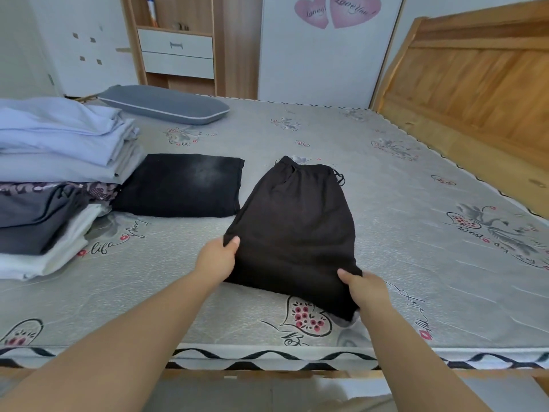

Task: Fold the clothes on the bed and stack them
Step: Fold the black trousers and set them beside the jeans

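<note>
At the far left of the bed (386, 179), a stack of folded clothes (56, 185) is sitting near the mattress edge — pale blue and grey pieces on top, a patterned layer and dark grey ones beneath, white at the bottom. Just beside it, touching its right side, a folded black garment (181, 185) with a faded patch is lying flat. Behind these, a grey pillow (166, 104) is resting toward the far edge of the bed.

In the middle, black drawstring shorts (294, 227) are lying on the patterned mattress, waistband pointing away and cord ends trailing at the far right corner. The left hand (218, 260) is pinching the near left corner of the shorts, thumb on top of the fabric. The right hand (367, 289) is gripping the near right corner — thumb pressing down on the cloth, fingers tucked beneath it.

At the right, the wooden headboard (475, 72) is rising along the bed's side.
</note>
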